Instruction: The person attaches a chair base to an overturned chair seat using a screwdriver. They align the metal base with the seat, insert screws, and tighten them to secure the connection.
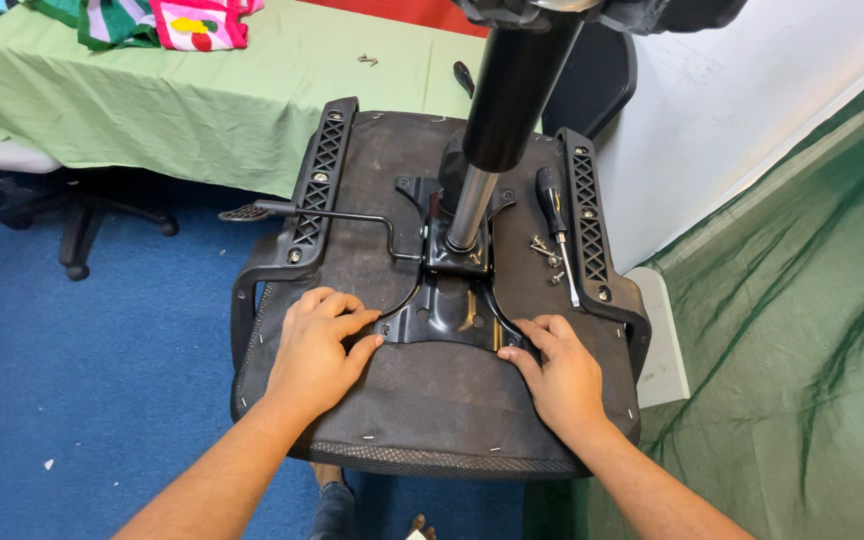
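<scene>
Both hands are laid flat on the underside of an upturned office chair seat [432, 400], fingers spread and nothing gripped. Left hand [317, 350] is pressed at the near-left corner of the black metal mechanism plate [447, 310], its fingertips touching the plate's edge; right hand [557, 370] is set at the near-right corner, fingertips likewise on the rim. Whether a screw is pinched under either set of fingertips cannot be told.

Beyond the hands, the gas-lift column [497, 130] is seen rising from the plate's middle towards the camera, and a black lever [322, 212] is run out to the left. Just past the right hand, a screwdriver [555, 225] is resting on the seat with a few loose screws [545, 255] beside it.

Risks, as judged from here: the plate could be nudged off its holes if one hand is pressed harder than the other; the loose screws could be rolled off the sloping fabric by a jolt; the screwdriver could be knocked down the same way. The column, top-heavy, could tip the whole seat if it is bumped.
</scene>
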